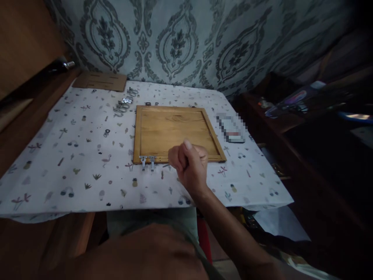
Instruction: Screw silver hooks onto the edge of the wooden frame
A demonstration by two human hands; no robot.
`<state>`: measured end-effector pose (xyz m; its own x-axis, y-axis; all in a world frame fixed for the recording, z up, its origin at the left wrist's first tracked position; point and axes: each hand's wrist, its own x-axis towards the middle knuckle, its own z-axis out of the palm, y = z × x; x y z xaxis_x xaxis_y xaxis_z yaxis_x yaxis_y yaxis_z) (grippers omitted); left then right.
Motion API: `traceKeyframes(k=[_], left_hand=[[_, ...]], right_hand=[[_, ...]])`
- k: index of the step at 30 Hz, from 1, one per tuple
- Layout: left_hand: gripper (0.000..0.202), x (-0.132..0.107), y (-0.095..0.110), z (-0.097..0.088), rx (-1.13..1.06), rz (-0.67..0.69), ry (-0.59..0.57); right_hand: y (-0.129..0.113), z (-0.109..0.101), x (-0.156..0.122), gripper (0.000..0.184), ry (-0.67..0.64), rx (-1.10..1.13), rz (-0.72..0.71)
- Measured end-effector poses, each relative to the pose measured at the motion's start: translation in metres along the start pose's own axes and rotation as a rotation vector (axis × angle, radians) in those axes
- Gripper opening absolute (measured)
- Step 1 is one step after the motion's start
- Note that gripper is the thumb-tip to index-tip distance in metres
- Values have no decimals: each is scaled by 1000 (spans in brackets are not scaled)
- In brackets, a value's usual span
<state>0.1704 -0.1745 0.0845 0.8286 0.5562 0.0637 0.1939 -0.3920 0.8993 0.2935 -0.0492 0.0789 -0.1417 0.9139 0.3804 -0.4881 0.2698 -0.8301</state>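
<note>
A framed wooden panel (171, 130) lies flat on the patterned tablecloth (101, 167). On its near left edge sit two small metal latches (147, 161), side by side, with parts hanging over the edge. My right hand (190, 163) is closed in a fist with the thumb on top, above the panel's near edge and right of these latches. Whatever may be inside the fist is hidden. Close to the camera, a blurred brown shape, seemingly my left hand or forearm (136, 254), crosses the bottom. Its fingers cannot be made out.
Several metal latches (125, 104) lie in a group beyond the panel's left corner, with a small dark fitting (107, 133) nearer. A cardboard piece (99, 81) lies at the back left. Right of the panel is a pixelated rectangular item (231, 128). A plastic bottle (294, 100) lies farther right.
</note>
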Motion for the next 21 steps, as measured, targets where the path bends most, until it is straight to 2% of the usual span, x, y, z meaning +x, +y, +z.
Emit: traceKeyframes(k=[1,3,5,7,8,11,15,17,18,21], left_hand=[[23,2,-20,10,-55,-51,-37],[25,-2,-65,33,-108,-174,17],[28,-13,-105,56,-104,-233,87],[30,-24,-128,70,-76,-261,100],[28,-28,-133,71,-57,-276,118],[24,-32,-122,59,13,-319,113],[23,-26,-80,27,30,-290,69],[21,-23,-57,12,6,-265,0],[19,-22,-46,5,21,-272,17],[19,-19,-17,-12,64,-257,193]], right_hand=[[-1,-3,-4,62,18,-7,14],[-1,-8,-12,63,52,-26,34],[0,-12,-18,63,63,-35,42],[2,-14,-22,62,48,-32,39],[3,-15,-23,62,38,-29,36],[6,-17,-23,62,16,-25,32],[9,-19,-19,64,54,0,24],[12,-20,-18,65,59,2,4],[13,-20,-18,65,51,-5,-12],[18,-19,-25,64,-12,-44,-52]])
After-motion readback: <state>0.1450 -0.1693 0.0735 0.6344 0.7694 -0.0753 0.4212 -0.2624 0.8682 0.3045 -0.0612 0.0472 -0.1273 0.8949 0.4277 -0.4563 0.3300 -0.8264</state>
